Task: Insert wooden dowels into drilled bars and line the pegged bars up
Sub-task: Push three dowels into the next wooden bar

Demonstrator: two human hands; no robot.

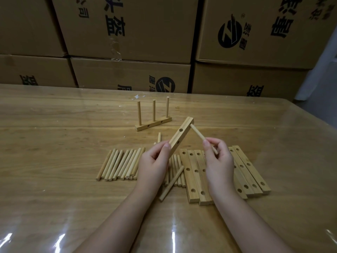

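A wood-grain counter [54,125] under a glossy clear sheet fills the lower view, with bright streaks of light reflected near its front edge. Behind it, brown cardboard boxes [127,24] printed with black characters and a round logo are stacked like a wall, and a strip of pale wall [324,70] shows at far right.

Above the middle of the counter the left hand [155,165] holds a drilled bar [180,137] tilted up and away, its fingers [165,146] clamped on the lower end. The right hand [218,161] pinches a dowel [197,134] between thumb and fingers, and the dowel's far tip meets the bar's upper end.

Farther back stands a pegged bar [153,123] with three upright dowels. Below the hands, a row of loose dowels [120,165] lies at left and a row of flat drilled bars [193,172] at right, with a single dowel [172,182] lying slantwise between them. A small white scrap [138,96] sits near the counter's back edge.
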